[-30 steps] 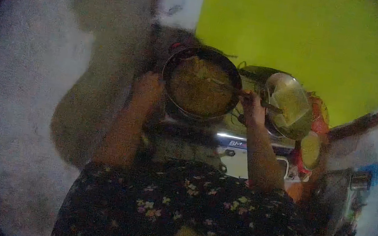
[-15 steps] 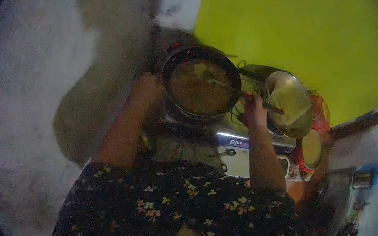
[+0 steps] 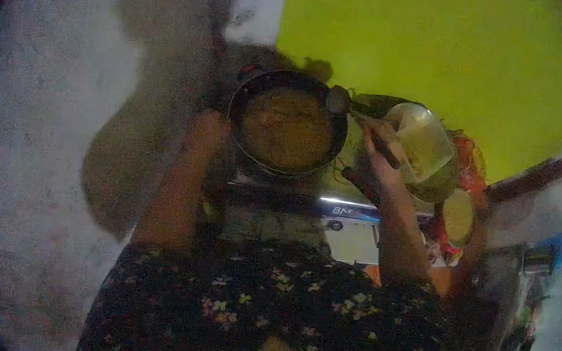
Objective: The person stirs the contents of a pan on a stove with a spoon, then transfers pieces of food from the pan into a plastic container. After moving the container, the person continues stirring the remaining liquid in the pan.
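Observation:
A dark round pan (image 3: pixel 288 123) full of brownish food sits on the stove (image 3: pixel 354 212). My right hand (image 3: pixel 385 150) grips the handle of a ladle (image 3: pixel 338 101), whose head is raised at the pan's right rim. Close to the pan's left side is my left hand (image 3: pixel 209 125); its fingers are too dark and blurred to make out. A metal bowl with a clear plastic container (image 3: pixel 425 148) in it stands just right of my right hand.
Beyond the metal bowl lie a red package (image 3: pixel 469 158) and a round pale-topped container (image 3: pixel 459 217). A grey wall (image 3: pixel 40 115) rises at the left, a yellow-green wall (image 3: pixel 440 47) behind the stove. Blurred items fill the far right.
The ladle has come up out of the food to the pan's right rim, and my right hand has turned with it. The whole view has shifted slightly.

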The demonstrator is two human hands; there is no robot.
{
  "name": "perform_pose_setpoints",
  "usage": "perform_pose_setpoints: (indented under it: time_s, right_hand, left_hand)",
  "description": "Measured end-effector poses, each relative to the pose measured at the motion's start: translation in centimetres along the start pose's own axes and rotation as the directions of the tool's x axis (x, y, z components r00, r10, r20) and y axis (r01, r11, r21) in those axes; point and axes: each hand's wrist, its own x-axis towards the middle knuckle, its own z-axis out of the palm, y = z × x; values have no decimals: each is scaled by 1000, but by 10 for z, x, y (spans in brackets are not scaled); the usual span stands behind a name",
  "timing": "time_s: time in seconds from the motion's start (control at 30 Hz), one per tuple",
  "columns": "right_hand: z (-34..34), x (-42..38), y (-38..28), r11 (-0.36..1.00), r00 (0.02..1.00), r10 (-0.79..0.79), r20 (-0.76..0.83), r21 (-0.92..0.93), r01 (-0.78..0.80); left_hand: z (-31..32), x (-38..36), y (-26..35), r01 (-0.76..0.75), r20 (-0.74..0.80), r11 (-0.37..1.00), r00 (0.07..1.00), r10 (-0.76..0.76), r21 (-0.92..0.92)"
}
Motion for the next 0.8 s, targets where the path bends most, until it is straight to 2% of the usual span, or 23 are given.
perform_pose_setpoints:
  time_s: [0.07,0.1,0.13,0.17,0.23,0.3,0.4,0.43,0.5,0.53,0.6,0.63,0.7,0.8]
  right_hand:
    - [2,3,4,991,988,-112,110,-55,118]
    - [8,1,-5,991,985,117,125,54,-124]
    - [13,0,-14,920,931,339,134,158,-358]
    - [26,-5,-3,825,876,465,127,298,-481]
    - [46,-10,22,778,861,502,86,390,-493]
    - [55,-4,31,905,946,324,-6,293,-308]
    - [43,5,19,879,888,459,-20,151,-451]
    - [41,6,20,888,896,443,-23,147,-435]
    - [40,6,10,846,861,507,-32,206,-491]
    - [40,7,7,823,841,539,-36,237,-517]
    - [55,4,32,869,868,495,-51,15,-494]
    - [62,2,41,875,880,471,-55,-97,-474]
    - [68,-1,56,950,968,245,47,-208,-230]
    - [77,-1,64,909,988,-156,11,-390,148]
  left_hand:
    - [0,-5,4,36,-48,999,998,-37,-21]
    - [0,-7,5,54,-73,998,996,-56,-33]
    - [2,-4,3,39,-54,999,998,-39,-10]
    - [6,1,0,25,-34,1000,999,-24,14]
    - [2,3,3,48,15,998,999,-48,37]
    - [-12,0,13,121,77,992,989,-124,42]
    - [1,-3,2,53,-1,998,999,-53,22]
    - [8,-1,-3,62,-7,998,998,-61,20]
    - [20,3,-11,74,-18,997,997,-74,16]
    - [1,0,0,95,81,995,992,-95,0]
    - [-33,-4,19,144,273,989,953,-130,-29]
    - [-24,-4,14,148,209,988,968,-137,-36]
    - [7,3,-3,149,81,988,986,-145,-46]
    - [20,6,-12,78,22,996,997,-77,-40]
